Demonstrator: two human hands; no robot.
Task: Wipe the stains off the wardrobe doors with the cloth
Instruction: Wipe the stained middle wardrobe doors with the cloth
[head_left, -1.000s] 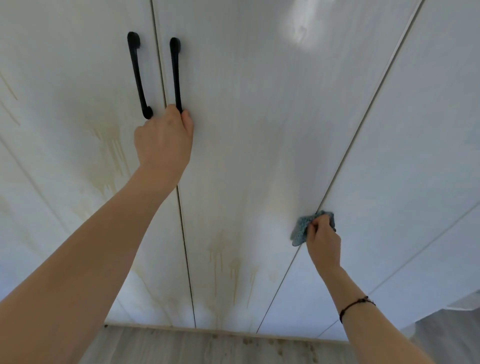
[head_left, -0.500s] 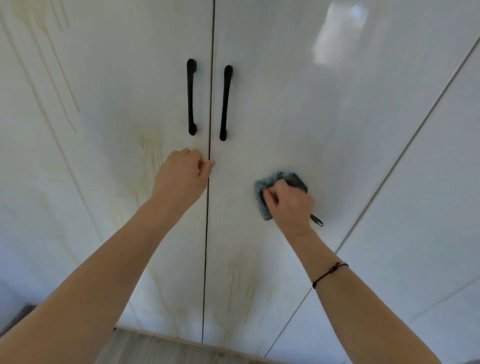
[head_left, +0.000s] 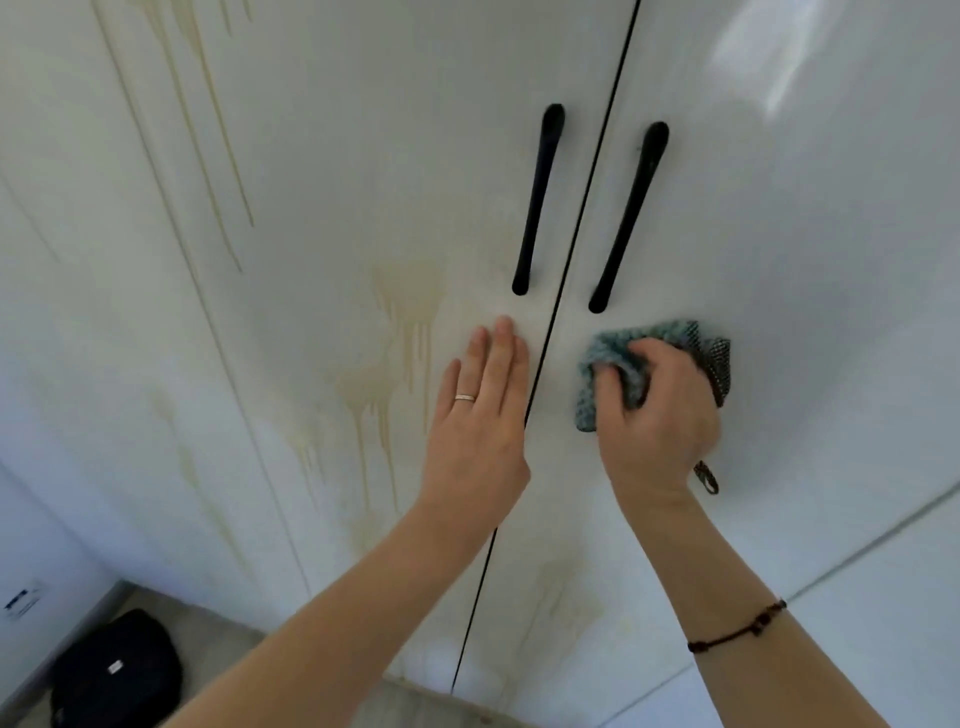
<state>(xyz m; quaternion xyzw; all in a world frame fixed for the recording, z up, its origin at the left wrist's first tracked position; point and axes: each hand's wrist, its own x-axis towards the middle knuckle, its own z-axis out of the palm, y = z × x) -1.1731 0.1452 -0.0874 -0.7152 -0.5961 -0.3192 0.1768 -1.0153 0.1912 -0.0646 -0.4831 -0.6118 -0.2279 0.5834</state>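
Fig.: wiping in progress, head view looking at two white wardrobe doors. The right hand (head_left: 657, 410) was curled tight around a bunched blue-grey cloth (head_left: 613, 358), pressing it flat against the right door (head_left: 779, 234) just below the right handle (head_left: 631, 218); the wad spilled out above and left of the knuckles, w/ a small loop tag (head_left: 706, 477) dangling near the wrist. Bunching prob. gave a firmer pad for scrubbing. The left hand (head_left: 480, 410) lay open, fingers together and extended, palm flat on the left door (head_left: 322, 156) just beside the centre gap, below the left handle (head_left: 537, 200); it held nothing. Likely purpose: bracing the body and keeping the door from flexing or swinging under the wiping pressure. A ring showed on one finger, a dark bracelet (head_left: 737, 626) on the right wrist.

Yellowish drip stains (head_left: 405, 322) ran down the left door, near the left hand's fingertips, w/ longer streaks (head_left: 208, 130) higher up and fainter marks (head_left: 566, 597) low on the right door. The area around the cloth looked mostly clean, so the task appeared partly done; the left door's stains seemed untouched. A dark bag (head_left: 117, 670) sat on the floor at lower left, well apart from the work.
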